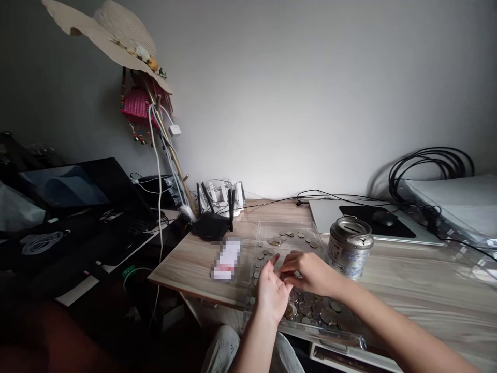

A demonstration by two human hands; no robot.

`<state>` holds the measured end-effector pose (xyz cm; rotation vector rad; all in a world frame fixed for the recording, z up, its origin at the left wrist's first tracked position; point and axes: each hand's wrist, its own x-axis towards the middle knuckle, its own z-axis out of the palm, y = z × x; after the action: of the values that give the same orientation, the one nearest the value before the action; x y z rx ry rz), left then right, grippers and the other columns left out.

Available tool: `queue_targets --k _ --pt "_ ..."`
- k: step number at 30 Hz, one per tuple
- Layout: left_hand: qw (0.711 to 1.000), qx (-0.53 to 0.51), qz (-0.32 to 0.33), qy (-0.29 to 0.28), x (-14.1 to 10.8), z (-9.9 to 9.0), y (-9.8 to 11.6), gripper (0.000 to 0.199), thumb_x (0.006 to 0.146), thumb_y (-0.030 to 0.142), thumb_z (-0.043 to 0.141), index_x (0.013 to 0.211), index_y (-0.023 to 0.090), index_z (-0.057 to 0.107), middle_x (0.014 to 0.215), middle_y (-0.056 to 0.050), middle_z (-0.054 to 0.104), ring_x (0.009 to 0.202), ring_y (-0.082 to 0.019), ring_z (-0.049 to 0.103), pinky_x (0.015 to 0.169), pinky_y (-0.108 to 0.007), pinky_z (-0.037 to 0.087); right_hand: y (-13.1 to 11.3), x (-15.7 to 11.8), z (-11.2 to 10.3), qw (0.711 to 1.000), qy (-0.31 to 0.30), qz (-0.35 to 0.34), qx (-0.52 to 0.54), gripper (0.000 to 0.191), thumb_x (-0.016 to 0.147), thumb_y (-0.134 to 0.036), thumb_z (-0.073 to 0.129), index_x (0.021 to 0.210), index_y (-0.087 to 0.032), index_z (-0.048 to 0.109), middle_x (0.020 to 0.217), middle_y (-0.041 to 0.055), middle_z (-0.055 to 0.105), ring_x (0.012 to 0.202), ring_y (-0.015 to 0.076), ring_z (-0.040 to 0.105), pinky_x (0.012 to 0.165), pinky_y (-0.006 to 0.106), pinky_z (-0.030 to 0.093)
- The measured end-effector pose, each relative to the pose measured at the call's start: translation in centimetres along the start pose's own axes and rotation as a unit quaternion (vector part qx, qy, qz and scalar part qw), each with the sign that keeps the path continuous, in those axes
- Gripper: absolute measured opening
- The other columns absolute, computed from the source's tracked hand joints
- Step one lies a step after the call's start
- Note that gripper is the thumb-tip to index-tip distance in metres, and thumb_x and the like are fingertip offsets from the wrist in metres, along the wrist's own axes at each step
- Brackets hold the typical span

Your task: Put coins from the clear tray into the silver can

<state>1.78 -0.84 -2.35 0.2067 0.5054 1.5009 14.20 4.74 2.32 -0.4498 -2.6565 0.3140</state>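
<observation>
A clear plastic tray point(267, 228) lies on the wooden desk point(194, 261) and holds several coins point(310, 305). My left hand point(271, 292) hovers palm up over the tray's near half, fingers slightly apart. My right hand point(310, 272) reaches across from the right, and its pinched fingertips touch the left palm. Whether a coin sits between those fingertips is too small to tell. More coins point(285, 237) lie scattered in the tray's far half.
A metal tin with a slotted lid point(349, 247) stands right of the tray. A black router point(213, 220) and a blurred card point(227, 258) sit to the left. Behind are a mouse pad with mouse point(382, 218), coiled cables point(430, 166) and an open laptop point(81, 194).
</observation>
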Motion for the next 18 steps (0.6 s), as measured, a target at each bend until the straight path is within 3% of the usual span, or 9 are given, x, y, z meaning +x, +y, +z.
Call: queue_targets --k 2,5,8,11,15,18 --pt "1.000 -0.009 -0.011 -0.008 0.0 -0.1 0.0 0.025 0.085 0.031 0.039 0.100 0.017 0.054 0.087 -0.007 0.062 0.075 -0.015 0.059 0.069 -0.028 0.043 0.0 0.3 0.8 0.999 -0.033 -0.005 0.023 0.014 0.077 -0.019 0.053 0.081 -0.021 0.067 0.075 0.0028 0.062 0.074 0.0137 0.054 0.064 0.024 0.039" --pt "0.999 -0.007 -0.038 -0.027 -0.1 -0.1 0.1 0.027 0.084 0.034 0.039 0.099 0.017 0.054 0.085 -0.007 0.061 0.074 -0.016 0.058 0.069 -0.028 0.041 0.0 0.1 0.3 0.997 -0.059 0.007 0.044 0.014 0.074 -0.013 0.053 0.072 -0.018 0.065 0.070 0.0024 0.060 0.072 0.0131 0.053 0.062 0.024 0.037" --pt "0.997 0.015 -0.061 -0.042 -0.2 -0.1 0.2 0.030 0.084 0.039 0.040 0.099 0.018 0.055 0.080 -0.006 0.061 0.071 -0.017 0.058 0.069 -0.029 0.041 -0.3 -0.3 -0.4 0.994 -0.086 0.022 0.067 0.016 0.072 -0.008 0.052 0.072 -0.018 0.065 0.070 0.0028 0.060 0.072 0.0131 0.053 0.062 0.024 0.038" --pt "0.997 0.029 -0.059 -0.046 -0.3 0.1 0.2 0.030 0.084 0.038 0.040 0.100 0.018 0.056 0.084 -0.006 0.062 0.072 -0.015 0.057 0.071 -0.029 0.042 -0.8 -0.4 -0.4 0.992 -0.076 0.052 0.087 0.019 0.070 -0.005 0.051 0.074 -0.017 0.065 0.076 0.0039 0.061 0.069 0.0118 0.053 0.060 0.022 0.038" --pt "0.996 0.044 -0.058 -0.045 -0.4 0.2 0.2 0.031 0.084 0.034 0.043 0.106 0.016 0.055 0.096 -0.009 0.062 0.084 -0.016 0.059 0.082 -0.031 0.042 -0.6 -0.5 -1.8 0.993 0.009 0.075 0.092 0.020 0.074 -0.008 0.049 0.078 -0.017 0.066 0.077 0.0040 0.062 0.065 0.0104 0.054 0.060 0.021 0.041" --pt "0.993 0.087 -0.072 -0.035 -0.5 0.2 0.2 0.035 0.082 0.032 0.046 0.110 0.015 0.055 0.109 -0.013 0.059 0.100 -0.021 0.056 0.089 -0.036 0.041 1.1 -1.6 -5.1 0.971 0.186 0.149 0.008 0.020 0.080 -0.020 0.048 0.086 -0.018 0.067 0.081 0.0057 0.065 0.070 0.0129 0.056 0.064 0.023 0.042"
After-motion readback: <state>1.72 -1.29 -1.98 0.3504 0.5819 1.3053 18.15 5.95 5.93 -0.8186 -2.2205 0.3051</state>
